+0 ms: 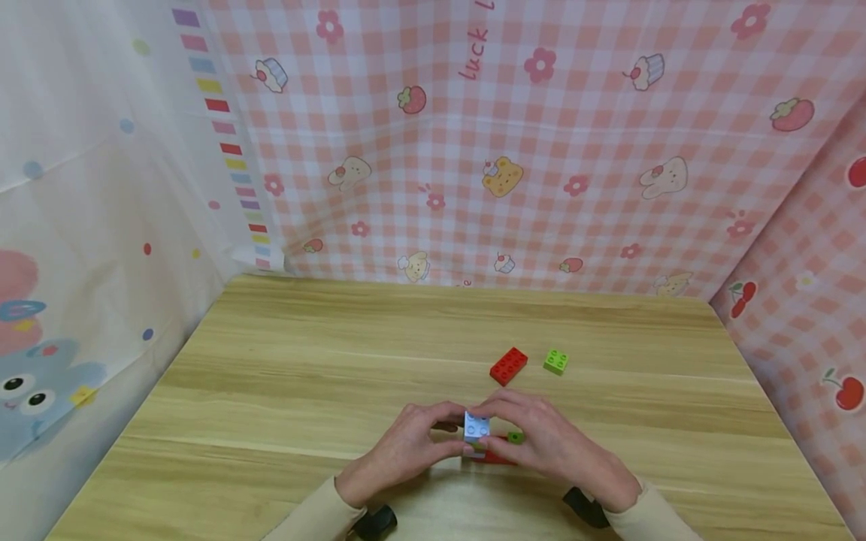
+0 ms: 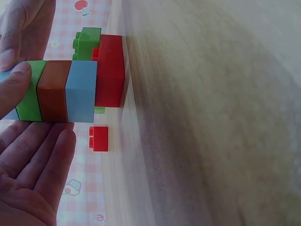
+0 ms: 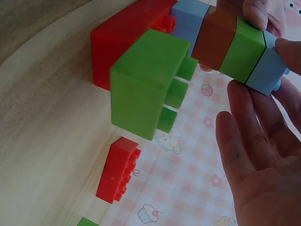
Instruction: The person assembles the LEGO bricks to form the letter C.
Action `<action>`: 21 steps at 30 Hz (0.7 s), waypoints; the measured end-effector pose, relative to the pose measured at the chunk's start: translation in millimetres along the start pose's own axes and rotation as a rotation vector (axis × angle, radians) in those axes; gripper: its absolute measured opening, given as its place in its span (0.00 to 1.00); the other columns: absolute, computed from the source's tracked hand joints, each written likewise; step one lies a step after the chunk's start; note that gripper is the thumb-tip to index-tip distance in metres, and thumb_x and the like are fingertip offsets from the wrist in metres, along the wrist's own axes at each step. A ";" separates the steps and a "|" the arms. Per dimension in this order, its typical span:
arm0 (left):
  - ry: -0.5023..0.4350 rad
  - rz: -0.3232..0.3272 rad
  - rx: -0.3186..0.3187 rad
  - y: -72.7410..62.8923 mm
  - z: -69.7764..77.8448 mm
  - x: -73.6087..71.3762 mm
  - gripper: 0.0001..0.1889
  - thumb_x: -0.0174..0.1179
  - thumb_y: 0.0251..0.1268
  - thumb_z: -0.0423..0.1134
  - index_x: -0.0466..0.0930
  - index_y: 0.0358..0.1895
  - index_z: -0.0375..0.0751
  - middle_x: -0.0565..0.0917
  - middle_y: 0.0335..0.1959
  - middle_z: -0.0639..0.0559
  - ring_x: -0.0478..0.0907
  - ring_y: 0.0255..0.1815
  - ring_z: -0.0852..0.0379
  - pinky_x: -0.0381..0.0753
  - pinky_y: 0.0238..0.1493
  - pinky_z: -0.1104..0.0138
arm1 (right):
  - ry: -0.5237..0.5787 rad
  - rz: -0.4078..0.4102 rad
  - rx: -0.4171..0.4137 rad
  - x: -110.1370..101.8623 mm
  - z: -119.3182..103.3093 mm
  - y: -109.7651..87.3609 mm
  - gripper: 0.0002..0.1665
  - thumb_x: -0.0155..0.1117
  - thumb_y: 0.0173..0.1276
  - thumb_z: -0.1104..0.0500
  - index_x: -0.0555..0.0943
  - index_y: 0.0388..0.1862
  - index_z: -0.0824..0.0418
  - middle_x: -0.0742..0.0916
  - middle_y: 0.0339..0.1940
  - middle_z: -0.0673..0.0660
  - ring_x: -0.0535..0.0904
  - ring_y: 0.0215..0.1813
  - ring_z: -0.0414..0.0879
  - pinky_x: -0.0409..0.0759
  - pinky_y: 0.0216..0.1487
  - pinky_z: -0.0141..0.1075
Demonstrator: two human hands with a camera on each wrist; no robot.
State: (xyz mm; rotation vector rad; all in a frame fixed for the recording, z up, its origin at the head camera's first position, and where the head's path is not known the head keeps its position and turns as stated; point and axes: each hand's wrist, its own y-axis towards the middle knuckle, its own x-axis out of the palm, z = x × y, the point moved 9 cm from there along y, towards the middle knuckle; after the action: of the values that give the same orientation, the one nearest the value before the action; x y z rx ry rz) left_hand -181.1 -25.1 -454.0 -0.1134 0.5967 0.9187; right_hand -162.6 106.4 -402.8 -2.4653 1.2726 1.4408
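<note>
A loose red brick (image 1: 509,366) and a small green brick (image 1: 556,362) lie on the wooden table (image 1: 304,361), nearer its right edge than its left. Pink checked cloth (image 1: 460,150) hangs behind the far edge, white cloth (image 1: 81,210) beside the left.

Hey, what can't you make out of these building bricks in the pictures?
- Head view: the brown brick, too small and crowded by the thumbs to pick out clearly.
- Left wrist view: the top light-blue brick, cut off by the left edge and partly behind a thumb.
- Left wrist view: most of the loose green brick, behind the red base brick.
- Right wrist view: part of that base, behind the mounted green brick.
</note>
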 end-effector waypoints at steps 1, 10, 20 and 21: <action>0.001 0.000 0.000 0.0 -0.2 0.0 0.18 0.71 0.68 0.43 0.83 0.58 0.44 0.89 0.53 0.53 0.85 0.53 0.60 0.82 0.57 0.68 | -0.004 0.003 -0.008 0.1 -0.2 -0.2 0.18 0.76 0.68 0.59 0.85 0.56 0.53 0.86 0.51 0.45 0.82 0.47 0.37 0.87 0.48 0.41; 0.008 0.002 0.006 0.7 -0.7 -0.3 0.18 0.71 0.67 0.42 0.83 0.57 0.43 0.88 0.54 0.52 0.85 0.53 0.60 0.82 0.57 0.66 | -0.020 0.028 -0.051 0.4 -0.6 -1.7 0.18 0.75 0.68 0.59 0.85 0.56 0.53 0.87 0.50 0.44 0.82 0.47 0.36 0.87 0.47 0.41; 0.013 -0.002 0.004 0.8 -0.8 -0.7 0.18 0.72 0.67 0.42 0.84 0.57 0.44 0.88 0.54 0.52 0.85 0.53 0.59 0.82 0.56 0.66 | -0.013 0.001 0.062 3.0 7.1 -0.9 0.19 0.76 0.68 0.55 0.83 0.57 0.51 0.87 0.50 0.41 0.83 0.49 0.37 0.86 0.49 0.44; 0.020 -0.001 0.004 0.7 -0.8 -0.8 0.18 0.72 0.67 0.42 0.84 0.57 0.44 0.88 0.54 0.52 0.85 0.53 0.59 0.82 0.56 0.66 | -0.014 -0.004 0.082 3.4 8.0 -0.8 0.20 0.76 0.68 0.55 0.82 0.57 0.52 0.87 0.50 0.42 0.83 0.49 0.37 0.86 0.49 0.45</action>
State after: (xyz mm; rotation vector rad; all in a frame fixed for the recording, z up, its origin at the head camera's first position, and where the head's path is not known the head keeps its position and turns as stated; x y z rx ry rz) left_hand -182.4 -25.5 -454.1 -0.1192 0.6172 0.9163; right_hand -167.1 107.8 -410.2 -2.4002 1.2969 1.3728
